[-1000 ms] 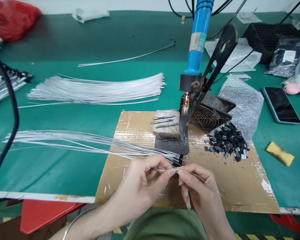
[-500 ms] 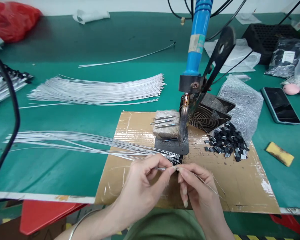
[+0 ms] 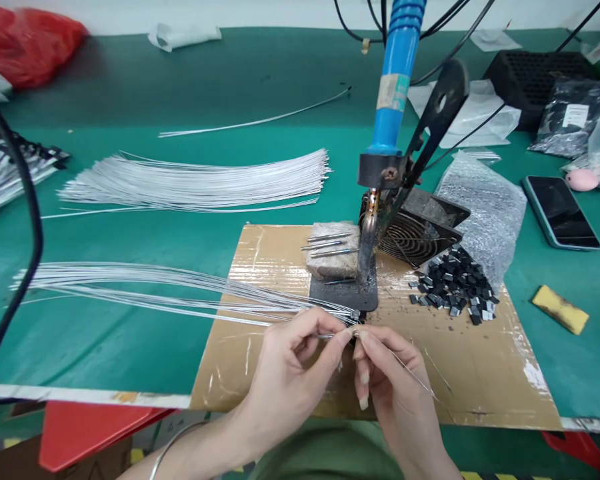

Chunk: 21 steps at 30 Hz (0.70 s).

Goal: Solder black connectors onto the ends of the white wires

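My left hand is closed in a pinch on the end of a white wire, over the cardboard. Fingertip to fingertip with it, my right hand pinches a thin silvery solder wire, whose tail sticks out to the lower right. The small joint between my fingertips is mostly hidden. Just beyond them lie the ends of a loose bundle of white wires, with dark pieces at the tips. A blue-handled soldering iron is clamped upright, its bent tip pointing down above my hands.
A worn block with metal rods sits beside the tip. To the right are a small fan, a pile of black connectors, a yellow sponge and a phone. A thick white wire bundle lies behind the cardboard.
Both hands stay fingertip to fingertip in nearly the same place. My right fingers have shifted slightly left, and the solder wire's tail has moved a little. The view has shifted slightly.
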### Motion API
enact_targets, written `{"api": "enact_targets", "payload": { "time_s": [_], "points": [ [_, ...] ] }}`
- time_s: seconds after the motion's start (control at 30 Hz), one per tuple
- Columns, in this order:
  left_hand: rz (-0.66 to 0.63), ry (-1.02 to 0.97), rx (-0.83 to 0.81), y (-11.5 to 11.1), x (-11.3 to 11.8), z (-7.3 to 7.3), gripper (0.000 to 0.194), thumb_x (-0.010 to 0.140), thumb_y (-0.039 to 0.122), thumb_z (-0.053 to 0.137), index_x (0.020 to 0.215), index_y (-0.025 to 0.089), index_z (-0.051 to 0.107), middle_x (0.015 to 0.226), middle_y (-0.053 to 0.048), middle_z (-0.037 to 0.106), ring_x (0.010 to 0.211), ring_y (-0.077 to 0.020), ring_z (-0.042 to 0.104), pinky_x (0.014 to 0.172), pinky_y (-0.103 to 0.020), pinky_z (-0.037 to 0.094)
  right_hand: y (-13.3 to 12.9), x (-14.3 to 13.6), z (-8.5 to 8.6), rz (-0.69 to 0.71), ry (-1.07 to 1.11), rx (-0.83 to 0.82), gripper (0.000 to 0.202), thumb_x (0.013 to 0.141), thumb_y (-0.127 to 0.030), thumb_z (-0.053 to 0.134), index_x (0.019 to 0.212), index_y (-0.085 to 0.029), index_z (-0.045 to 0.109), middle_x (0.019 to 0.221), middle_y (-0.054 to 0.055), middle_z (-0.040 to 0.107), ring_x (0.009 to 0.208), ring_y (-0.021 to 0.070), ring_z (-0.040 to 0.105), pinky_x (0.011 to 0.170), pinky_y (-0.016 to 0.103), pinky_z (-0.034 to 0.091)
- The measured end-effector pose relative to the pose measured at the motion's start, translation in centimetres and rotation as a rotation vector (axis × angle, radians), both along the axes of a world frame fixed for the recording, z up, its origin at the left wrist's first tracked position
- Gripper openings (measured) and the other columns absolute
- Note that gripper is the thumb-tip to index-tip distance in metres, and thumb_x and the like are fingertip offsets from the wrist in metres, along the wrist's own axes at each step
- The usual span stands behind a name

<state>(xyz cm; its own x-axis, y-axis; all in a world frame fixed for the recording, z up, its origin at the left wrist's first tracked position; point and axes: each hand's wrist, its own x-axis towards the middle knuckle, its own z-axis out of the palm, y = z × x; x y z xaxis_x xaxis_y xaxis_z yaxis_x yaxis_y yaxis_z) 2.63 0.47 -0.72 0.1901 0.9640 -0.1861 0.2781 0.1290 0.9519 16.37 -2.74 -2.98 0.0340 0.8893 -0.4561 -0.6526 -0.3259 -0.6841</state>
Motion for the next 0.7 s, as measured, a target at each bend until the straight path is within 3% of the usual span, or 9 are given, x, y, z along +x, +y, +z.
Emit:
{"api": "enact_targets", "payload": {
  "time_s": [0.2, 0.43, 0.7],
  "points": [
    [0.0, -0.032, -0.085, 0.23, -0.03, 0.35, 0.024, 0.09, 0.035, 0.063, 0.077, 0.016, 0.068, 0.059, 0.0, 0.061, 0.05, -0.0106, 0.045, 0.047, -0.022, 0.035, -0.21, 0.68, -0.57, 0.026, -0.045, 0.049, 0.026, 0.083, -0.044, 0.084, 0.091, -0.019, 0.085, 0.07, 0.001, 0.069, 0.048, 0.0079, 0.057, 0.042, 0.018, 0.055],
    [-0.003, 0.028, -0.055, 0.32, -0.04, 0.42, 0.025, 0.091, 0.035, 0.061, 0.076, 0.016, 0.067, 0.058, 0.001, 0.056, 0.05, -0.0104, 0.041, 0.047, -0.023, 0.033, -0.6, 0.61, -0.65, 0.024, -0.146, 0.073, 0.015, 0.085, -0.038, 0.084, 0.087, -0.023, 0.085, 0.064, -0.001, 0.07, 0.045, 0.008, 0.062, 0.046, 0.017, 0.056],
    [-0.032, 0.002, -0.034, 0.18, -0.04, 0.42, 0.022, 0.093, 0.031, 0.06, 0.078, 0.016, 0.066, 0.061, 0.0, 0.06, 0.052, -0.0108, 0.044, 0.049, -0.023, 0.036, -0.5, 0.7, -0.65, 0.028, -0.135, 0.064, 0.017, 0.083, -0.039, 0.085, 0.082, -0.022, 0.084, 0.06, -0.002, 0.068, 0.043, 0.0087, 0.062, 0.042, 0.017, 0.054]
  ]
}}
